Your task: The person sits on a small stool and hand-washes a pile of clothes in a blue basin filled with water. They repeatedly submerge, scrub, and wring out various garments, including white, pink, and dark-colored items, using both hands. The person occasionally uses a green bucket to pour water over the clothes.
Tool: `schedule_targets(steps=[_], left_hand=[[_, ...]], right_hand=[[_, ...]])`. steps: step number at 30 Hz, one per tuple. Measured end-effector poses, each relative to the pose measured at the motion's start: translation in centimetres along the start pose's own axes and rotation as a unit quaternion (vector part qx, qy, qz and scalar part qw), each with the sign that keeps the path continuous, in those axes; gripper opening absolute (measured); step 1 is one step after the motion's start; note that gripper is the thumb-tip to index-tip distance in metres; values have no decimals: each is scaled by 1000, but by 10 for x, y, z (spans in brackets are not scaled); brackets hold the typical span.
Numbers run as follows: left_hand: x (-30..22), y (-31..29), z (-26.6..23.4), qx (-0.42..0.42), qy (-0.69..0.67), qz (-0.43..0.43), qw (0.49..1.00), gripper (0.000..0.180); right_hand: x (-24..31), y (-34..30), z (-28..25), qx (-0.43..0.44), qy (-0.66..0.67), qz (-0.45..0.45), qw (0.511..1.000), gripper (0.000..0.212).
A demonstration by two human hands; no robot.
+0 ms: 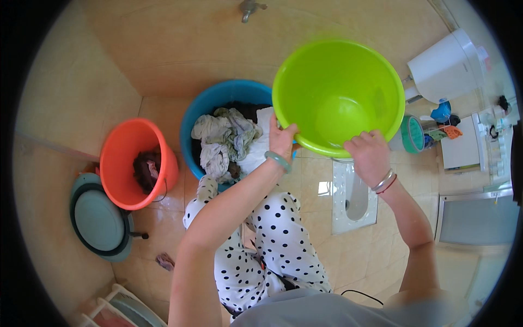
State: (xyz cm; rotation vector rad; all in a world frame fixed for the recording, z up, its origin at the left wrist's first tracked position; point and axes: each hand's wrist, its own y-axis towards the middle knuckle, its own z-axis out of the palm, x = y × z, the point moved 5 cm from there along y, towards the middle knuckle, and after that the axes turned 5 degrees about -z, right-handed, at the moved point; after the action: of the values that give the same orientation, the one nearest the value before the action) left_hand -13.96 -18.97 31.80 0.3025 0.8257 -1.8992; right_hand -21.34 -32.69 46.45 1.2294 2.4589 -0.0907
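Note:
Both my hands grip the near rim of a lime green basin [332, 98], which is tilted so that its bare inside faces me. My left hand [282, 140], below a jade-coloured bangle, is closed on the left part of that rim. Farther right along it, my right hand [370, 158] has its fingers curled over the edge, with a silver bangle at the wrist. Left of the green basin, a big blue tub [190, 128] holds a heap of white, grey and dark clothes [231, 136]. The green basin hides the tub's right side.
An orange bucket [117, 163] with dark cloth inside stands left of the tub. Beside it leans a grey-green folding basin [98, 218]. A squat toilet [354, 201] is set in the floor at right. A tap [250, 10] juts from the far wall; a white cistern [447, 65] hangs far right.

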Motion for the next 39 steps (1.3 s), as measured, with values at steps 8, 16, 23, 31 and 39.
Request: schedule_targets(steps=[8, 16, 23, 31, 39], left_hand=[[88, 44, -56, -64, -114, -224, 966, 34], [82, 52, -75, -90, -112, -242, 960, 44], [77, 57, -75, -48, -171, -288, 941, 51], [77, 62, -76, 4, -165, -288, 943, 49], [96, 69, -49, 42, -65, -292, 953, 40]], right_hand=[[-1, 79, 27, 16, -56, -106, 993, 7], [26, 160, 77, 85, -96, -217, 968, 11], [56, 198, 85, 145, -143, -256, 945, 10], [59, 194, 78, 195, -179, -244, 933, 15], [7, 95, 56, 168, -117, -124, 971, 7]])
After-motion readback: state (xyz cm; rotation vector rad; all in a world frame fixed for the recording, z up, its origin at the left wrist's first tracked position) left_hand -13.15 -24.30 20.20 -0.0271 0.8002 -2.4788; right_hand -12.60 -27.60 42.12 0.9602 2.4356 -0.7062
